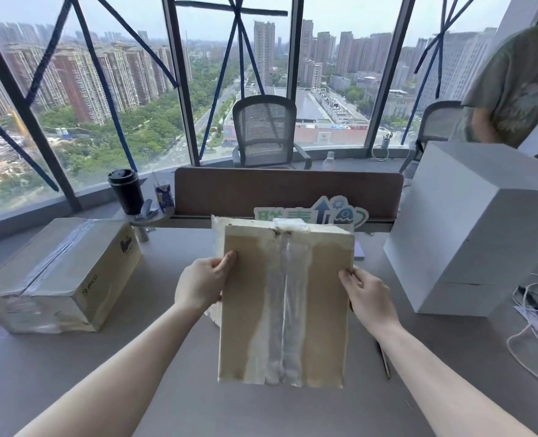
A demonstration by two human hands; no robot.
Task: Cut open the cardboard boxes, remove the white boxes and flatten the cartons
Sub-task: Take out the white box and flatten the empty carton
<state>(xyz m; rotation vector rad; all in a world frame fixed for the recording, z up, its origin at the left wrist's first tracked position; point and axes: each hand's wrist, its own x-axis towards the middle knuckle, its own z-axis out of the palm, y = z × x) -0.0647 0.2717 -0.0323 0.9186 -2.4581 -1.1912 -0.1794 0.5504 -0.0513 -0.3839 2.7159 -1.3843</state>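
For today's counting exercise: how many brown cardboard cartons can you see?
2: a taped carton on the desk's left, and a held carton gripped by the left hand and right hand. Others may be hidden.

You hold a matt brown cardboard carton (255, 310) with a glossy clear tape strip (288, 310); the grey tabletop (166, 310) looks smooth.

I see a brown cardboard carton (285, 305) held above the grey desk, taped face toward me, clear tape down its centre seam. A second taped carton (56, 275) sits sealed at left. Large white box (469, 228) rests at right.
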